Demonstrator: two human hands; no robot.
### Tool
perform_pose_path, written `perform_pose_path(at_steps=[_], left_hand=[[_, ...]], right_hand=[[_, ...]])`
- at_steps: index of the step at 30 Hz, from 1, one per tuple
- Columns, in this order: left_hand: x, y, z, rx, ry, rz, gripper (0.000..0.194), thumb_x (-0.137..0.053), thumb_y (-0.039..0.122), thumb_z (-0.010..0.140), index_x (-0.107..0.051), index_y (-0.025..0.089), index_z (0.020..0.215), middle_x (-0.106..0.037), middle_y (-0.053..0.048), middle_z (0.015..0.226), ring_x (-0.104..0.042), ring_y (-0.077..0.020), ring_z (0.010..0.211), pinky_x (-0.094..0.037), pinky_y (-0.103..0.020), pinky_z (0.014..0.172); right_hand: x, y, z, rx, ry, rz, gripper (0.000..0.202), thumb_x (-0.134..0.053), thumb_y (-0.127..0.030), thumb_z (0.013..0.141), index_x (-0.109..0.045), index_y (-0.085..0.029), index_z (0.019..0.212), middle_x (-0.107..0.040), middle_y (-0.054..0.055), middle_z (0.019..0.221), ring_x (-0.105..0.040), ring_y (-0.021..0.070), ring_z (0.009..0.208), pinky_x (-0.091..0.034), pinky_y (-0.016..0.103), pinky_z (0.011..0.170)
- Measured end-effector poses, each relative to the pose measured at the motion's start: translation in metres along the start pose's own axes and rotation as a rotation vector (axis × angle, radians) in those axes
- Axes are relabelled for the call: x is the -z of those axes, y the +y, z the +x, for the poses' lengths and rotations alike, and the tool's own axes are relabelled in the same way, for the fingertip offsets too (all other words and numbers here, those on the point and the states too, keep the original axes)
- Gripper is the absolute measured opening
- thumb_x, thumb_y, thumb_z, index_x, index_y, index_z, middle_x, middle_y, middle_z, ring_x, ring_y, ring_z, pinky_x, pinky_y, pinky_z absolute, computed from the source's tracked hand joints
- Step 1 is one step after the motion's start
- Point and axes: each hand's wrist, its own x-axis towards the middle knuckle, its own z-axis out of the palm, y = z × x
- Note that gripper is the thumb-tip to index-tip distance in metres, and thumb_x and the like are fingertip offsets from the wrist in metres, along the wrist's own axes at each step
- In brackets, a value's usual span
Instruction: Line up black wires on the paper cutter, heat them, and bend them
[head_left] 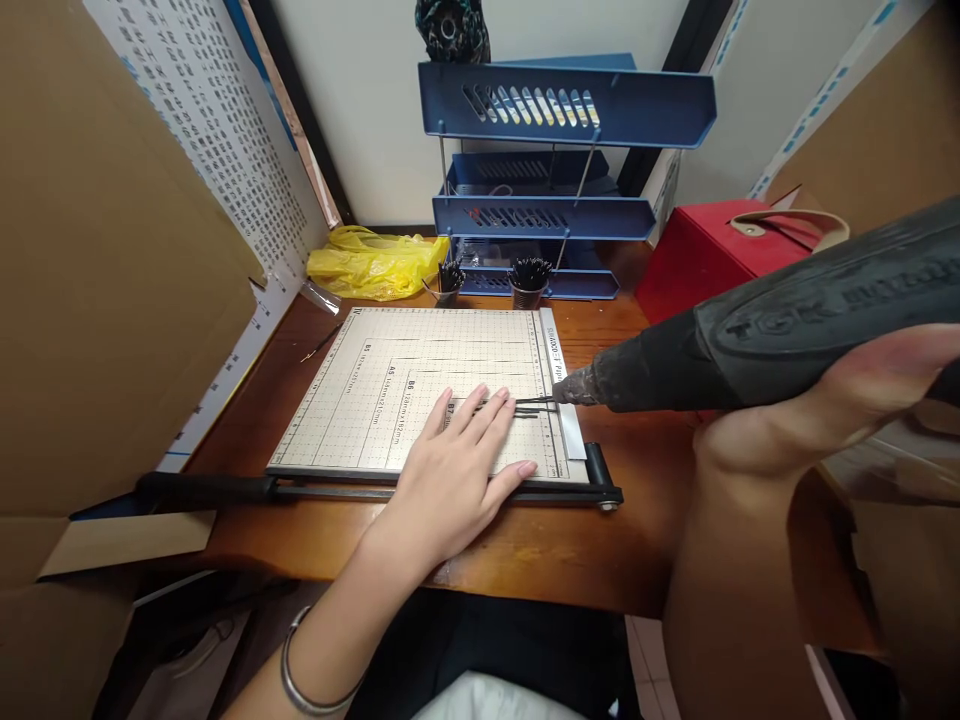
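Observation:
My left hand (454,465) lies flat on the cream gridded board of a paper trimmer (337,390), palm down and fingers stretched forward. Its fingertips rest on thin black strips (531,411), which poke out to the right; their other ends are hidden under the hand. In my right hand (795,430) is a large dark hot glue gun (757,330), pointing left. The gun's nozzle tip is at the right ends of the strips, over the trimmer's metal ruler edge (574,435); whether it touches them I cannot tell.
Two small cups of black thin sticks (529,285) (448,283) stand behind the trimmer, before a blue tiered tray (540,215). A yellow plastic bag (375,262) lies at back left, a red box (690,260) at back right. The trimmer's black handle (206,488) reaches front left.

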Motion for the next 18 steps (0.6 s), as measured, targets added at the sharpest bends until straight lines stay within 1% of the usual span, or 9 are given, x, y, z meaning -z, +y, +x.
perform_pose_path(at_steps=[2, 5, 9, 11, 13, 14, 15, 16, 18], left_hand=[[-0.002, -0.001, 0.0, -0.012, 0.003, 0.016, 0.069, -0.024, 0.059, 0.107, -0.035, 0.015, 0.158, -0.032, -0.003, 0.166, -0.025, -0.0267, 0.156, -0.017, -0.055, 0.129], [-0.002, -0.003, -0.001, 0.009, 0.016, 0.037, 0.067, -0.023, 0.059, 0.107, -0.037, 0.017, 0.157, -0.035, -0.002, 0.165, -0.027, -0.0278, 0.156, -0.016, -0.056, 0.129], [0.004, -0.006, -0.005, 0.005, 0.075, 0.03, 0.062, -0.027, 0.055, 0.108, -0.039, 0.017, 0.156, -0.039, -0.004, 0.163, -0.031, -0.029, 0.154, -0.019, -0.056, 0.128], [0.006, -0.008, -0.008, 0.05, 0.178, 0.015, 0.056, -0.035, 0.048, 0.108, -0.045, 0.015, 0.152, -0.049, -0.008, 0.157, -0.041, -0.0301, 0.149, -0.026, -0.057, 0.125], [0.006, -0.01, -0.012, 0.149, 0.336, -0.002, 0.044, -0.043, 0.04, 0.106, -0.059, 0.015, 0.139, -0.066, -0.011, 0.141, -0.057, -0.0304, 0.135, -0.038, -0.054, 0.117], [0.005, -0.01, -0.014, 0.2, 0.408, -0.009, 0.037, -0.047, 0.037, 0.105, -0.064, 0.016, 0.13, -0.072, -0.011, 0.13, -0.063, -0.03, 0.126, -0.045, -0.052, 0.111], [0.004, -0.011, -0.017, 0.237, 0.46, -0.01, 0.033, -0.049, 0.035, 0.104, -0.066, 0.017, 0.125, -0.075, -0.011, 0.123, -0.066, -0.0299, 0.119, -0.049, -0.05, 0.106], [0.003, -0.01, -0.02, 0.26, 0.482, -0.007, 0.031, -0.051, 0.033, 0.103, -0.066, 0.017, 0.124, -0.075, -0.012, 0.12, -0.067, -0.0305, 0.117, -0.05, -0.05, 0.104], [0.001, -0.008, -0.027, 0.259, 0.462, -0.007, 0.032, -0.052, 0.032, 0.102, -0.063, 0.017, 0.128, -0.074, -0.012, 0.123, -0.064, -0.0319, 0.122, -0.046, -0.054, 0.109]], right_hand=[[-0.001, 0.0, 0.0, -0.006, 0.009, 0.011, 0.03, -0.045, -0.04, 0.097, -0.075, -0.043, 0.096, -0.066, -0.007, 0.124, -0.035, 0.0228, 0.148, -0.01, 0.047, 0.131], [-0.002, 0.0, 0.001, -0.029, -0.005, -0.004, 0.029, -0.046, -0.044, 0.094, -0.075, -0.041, 0.095, -0.066, -0.004, 0.119, -0.035, 0.0242, 0.147, -0.009, 0.047, 0.131], [-0.004, -0.001, 0.0, -0.132, 0.011, 0.033, 0.026, -0.053, -0.05, 0.086, -0.074, -0.036, 0.093, -0.063, -0.001, 0.12, -0.028, 0.0257, 0.15, -0.016, 0.047, 0.129], [-0.005, -0.001, -0.002, -0.146, 0.025, 0.034, 0.025, -0.054, -0.049, 0.083, -0.073, -0.035, 0.092, -0.06, -0.001, 0.122, -0.022, 0.0249, 0.152, -0.02, 0.046, 0.128], [-0.004, -0.002, -0.003, -0.147, 0.003, 0.015, 0.025, -0.055, -0.049, 0.083, -0.073, -0.035, 0.095, -0.058, -0.001, 0.125, -0.018, 0.0243, 0.153, -0.024, 0.047, 0.126], [-0.004, -0.003, -0.003, -0.153, -0.015, 0.009, 0.027, -0.055, -0.05, 0.084, -0.072, -0.035, 0.097, -0.057, -0.001, 0.127, -0.017, 0.0243, 0.154, -0.027, 0.048, 0.125], [-0.004, -0.004, -0.003, -0.161, -0.037, 0.004, 0.029, -0.054, -0.052, 0.085, -0.072, -0.035, 0.1, -0.056, -0.002, 0.13, -0.016, 0.0245, 0.154, -0.029, 0.048, 0.124], [-0.003, -0.004, -0.003, -0.159, -0.057, -0.003, 0.031, -0.054, -0.055, 0.086, -0.072, -0.035, 0.102, -0.055, -0.002, 0.132, -0.015, 0.0247, 0.154, -0.03, 0.048, 0.124], [-0.003, -0.005, -0.002, -0.112, -0.068, -0.023, 0.038, -0.051, -0.062, 0.088, -0.072, -0.035, 0.104, -0.055, -0.002, 0.134, -0.016, 0.0251, 0.154, -0.029, 0.049, 0.125]])
